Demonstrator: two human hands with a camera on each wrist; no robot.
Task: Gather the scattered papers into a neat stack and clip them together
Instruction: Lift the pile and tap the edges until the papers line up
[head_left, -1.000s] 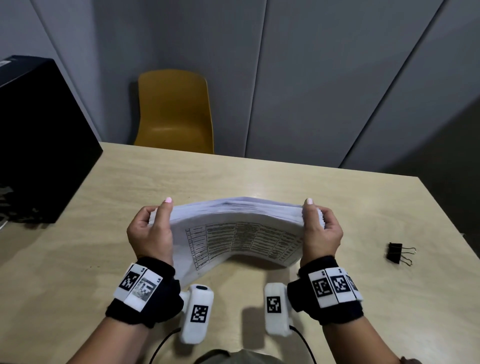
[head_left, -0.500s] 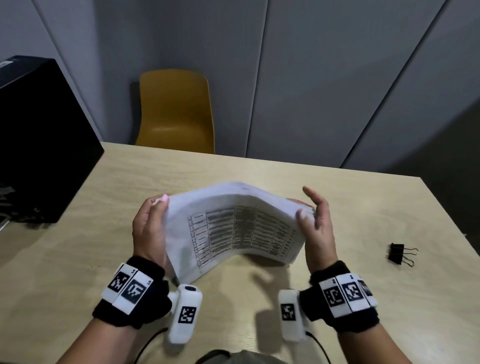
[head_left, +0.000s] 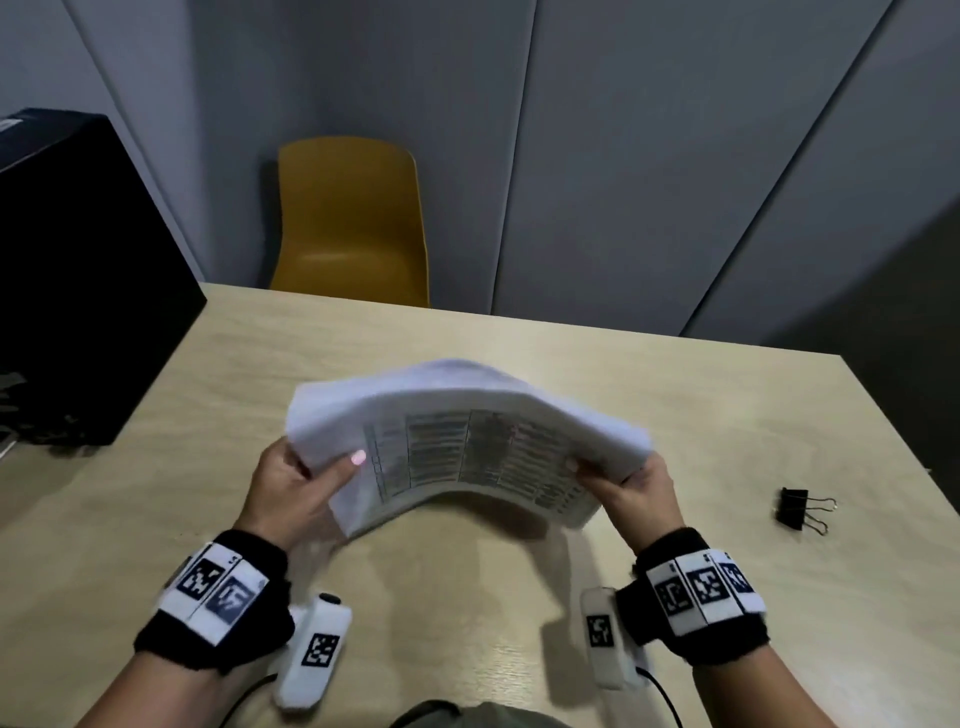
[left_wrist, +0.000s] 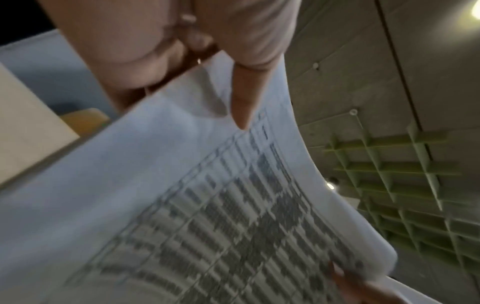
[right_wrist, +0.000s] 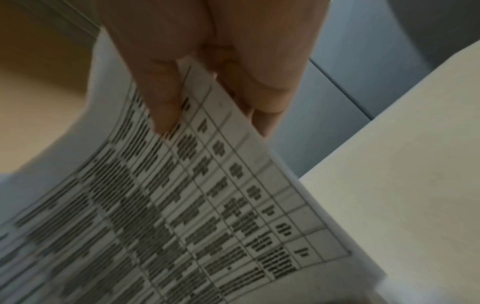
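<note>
A stack of white papers (head_left: 467, 441) printed with a table is held above the wooden table (head_left: 519, 597), bowed upward in the middle. My left hand (head_left: 306, 483) grips its left end, thumb on top, fingers beneath. My right hand (head_left: 623, 483) pinches its right end the same way. In the left wrist view the thumb presses the papers (left_wrist: 182, 195); in the right wrist view the thumb and fingers clamp the papers (right_wrist: 182, 205) at the edge. A black binder clip (head_left: 797, 510) lies on the table to the right, apart from both hands.
A black box (head_left: 78, 270) stands on the table's left side. A yellow chair (head_left: 350, 223) sits behind the far edge, in front of grey wall panels. The table's right edge runs close behind the binder clip.
The stack has tilted from standing on its long edge to nearly flat and bowed. My right hand, loose half a second ago, now pinches the right end.
</note>
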